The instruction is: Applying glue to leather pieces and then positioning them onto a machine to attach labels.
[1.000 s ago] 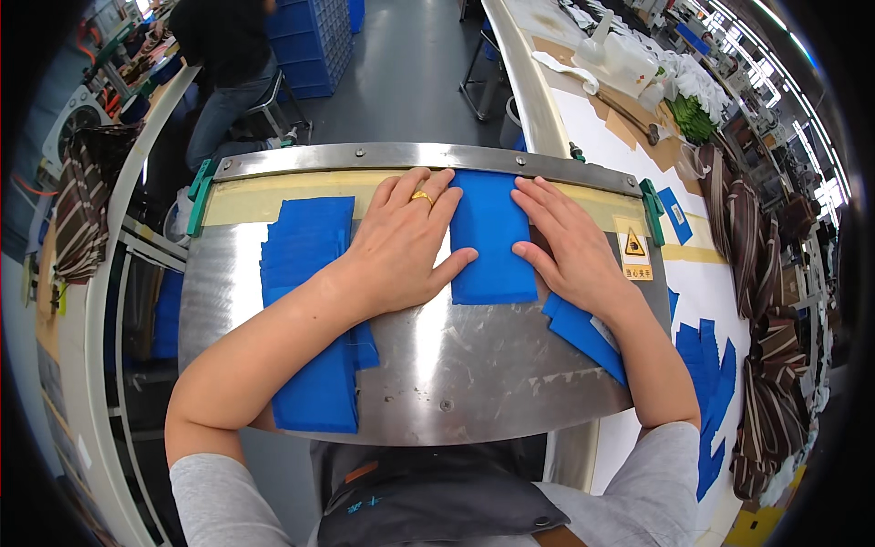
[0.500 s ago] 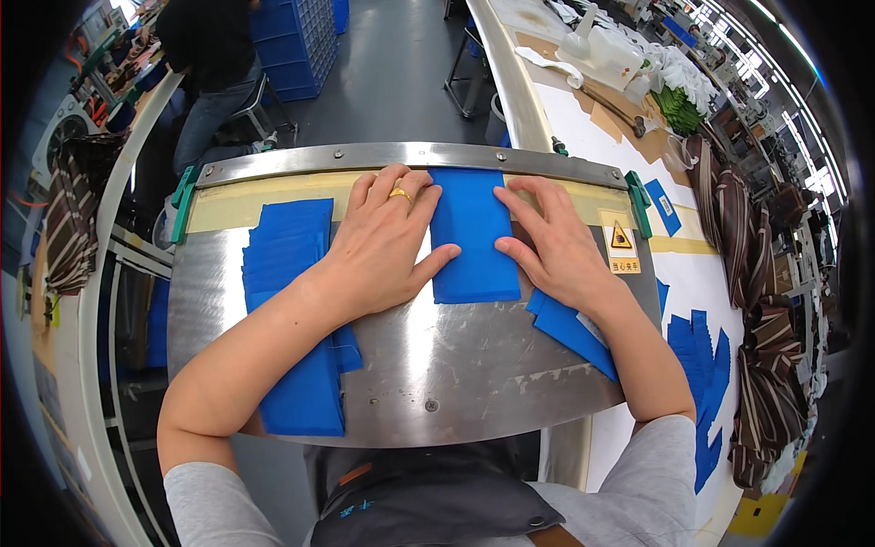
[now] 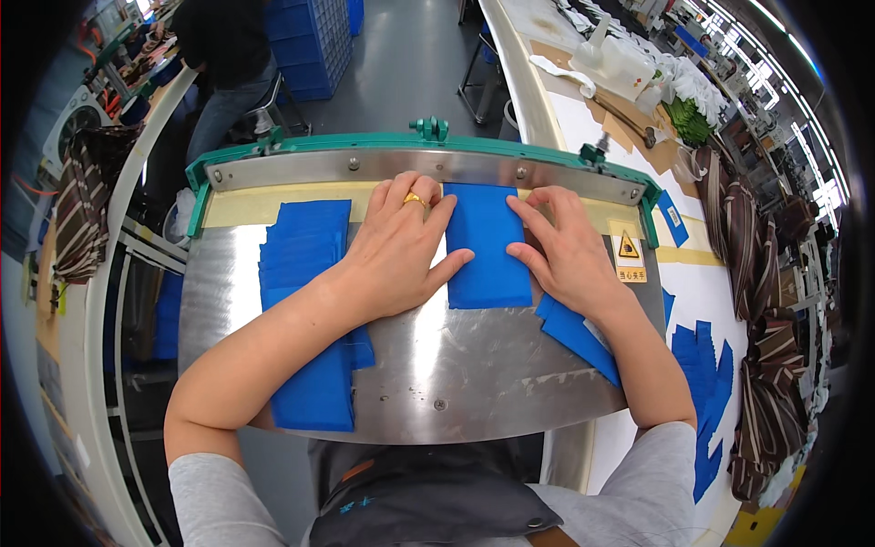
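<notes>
Now lying flat: a blue piece (image 3: 488, 284) right by the steel bar (image 3: 483, 170)

On my one view, the head camera, I take the steel bar as my mark. The blue piece rests on the metal plate (image 3: 456, 365), on the bar's near side and a little right of its middle; whether its far edge touches the bar, I cannot tell. I see the left hand (image 3: 394, 244) along the piece's left edge, thumb on top, and the right hand (image 3: 574, 260) bent at the right edge, thumb and fingertips touching. Neither is closed round it: both are loose, fingers apart, seemingly steadying it.

A green frame (image 3: 337, 144) runs along the bar's far side. Nearer me than the bar's left end lies a blue stack (image 3: 314, 397); nearer than its right end, a few blue pieces (image 3: 576, 335) fan out beneath the right forearm (image 3: 652, 365).

As I judge it, this piece is laid and fairly straight, but not yet let go or put with others. I cannot tell which pile is finished and which waits, so I cannot say how much is left.
</notes>
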### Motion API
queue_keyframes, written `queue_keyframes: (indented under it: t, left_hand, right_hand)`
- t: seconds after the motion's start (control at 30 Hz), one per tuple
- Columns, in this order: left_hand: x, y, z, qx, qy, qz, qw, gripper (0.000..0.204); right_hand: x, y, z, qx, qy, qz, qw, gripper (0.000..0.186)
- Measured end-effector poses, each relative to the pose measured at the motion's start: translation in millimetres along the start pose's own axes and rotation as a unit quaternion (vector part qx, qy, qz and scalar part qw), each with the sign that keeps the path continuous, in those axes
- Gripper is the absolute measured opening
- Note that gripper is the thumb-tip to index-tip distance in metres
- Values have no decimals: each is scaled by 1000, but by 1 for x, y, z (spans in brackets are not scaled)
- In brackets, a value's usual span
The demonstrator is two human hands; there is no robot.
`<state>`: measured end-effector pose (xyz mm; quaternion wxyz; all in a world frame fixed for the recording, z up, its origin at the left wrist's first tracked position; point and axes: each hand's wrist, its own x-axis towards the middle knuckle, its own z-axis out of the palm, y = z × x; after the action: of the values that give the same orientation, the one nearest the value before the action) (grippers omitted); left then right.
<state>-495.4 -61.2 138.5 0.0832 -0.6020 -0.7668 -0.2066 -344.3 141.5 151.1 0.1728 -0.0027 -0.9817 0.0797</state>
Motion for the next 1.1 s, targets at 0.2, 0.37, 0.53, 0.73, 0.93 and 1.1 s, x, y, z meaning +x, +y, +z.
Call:
queue_keyframes:
  t: [0.2,0.37,0.53,0.73,0.93,1.1]
  left_hand:
    - [0,1,-6,4,7,51,999,37]
    - [8,8,-13,-141,-99,73,982,30]
    - [7,6,1,-306,-13,92,947,23]
    - [4,9,-8,-65,38,-10,997,25]
    - [4,0,6,-119,17,89,989,41]
    - [3,3,4,-61,6,41,997,43]
  right_hand:
    - [3,-1,-10,11,-44,-53,998,34]
    - [-4,11,-9,112,-41,-53,991,29]
    - [-2,0,2,38,-45,-82,995,39]
    - [-6,3,-6,-11,-11,-43,999,45]
    - [-4,-2,-2,-31,-47,-64,996,51]
    - [-8,5,-4,-78,-52,-12,996,56]
